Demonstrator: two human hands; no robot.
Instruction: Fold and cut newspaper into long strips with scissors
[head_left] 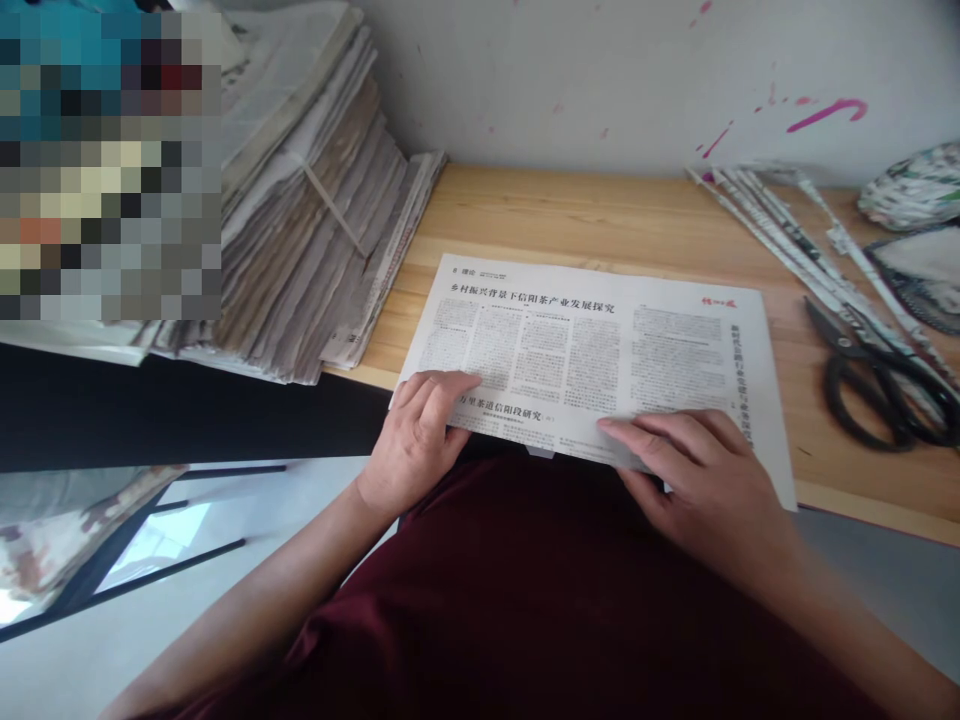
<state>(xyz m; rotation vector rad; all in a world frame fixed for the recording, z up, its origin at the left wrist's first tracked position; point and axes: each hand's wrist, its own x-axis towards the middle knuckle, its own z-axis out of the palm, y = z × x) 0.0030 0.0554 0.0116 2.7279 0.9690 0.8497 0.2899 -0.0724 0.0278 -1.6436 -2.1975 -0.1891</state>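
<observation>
Newspaper sheet (559, 355): it lies print side up on the wooden table (570, 210), its near edge at about the table's front edge and close to our body; we cannot tell whether it is one layer or several.
Left hand (416, 430): at the sheet's near left corner, our fingers curl over the top with the thumb at the edge, so we judge it a light pinch.
Right hand (701, 475): on the sheet's near edge, toward its right end, our fingers are spread on top and the thumb dips below, gripping the edge loosely.
Near edge: we do best to press evenly with both hands, so that the paper neither skews nor buckles between them.
Print: its headline rows give us a straight guide for squaring the sheet; dragging a fingertip hard could crease or tear such thin paper.
Scissors (845, 343): just beside the sheet's right edge, so we should mind the blades when that elbow swings outward.
Paper tubes (787, 225): beyond the sheet's far right corner, running down past the scissors.
Newspaper stack (315, 230): left of the sheet, leaving us room for the left hand.
</observation>
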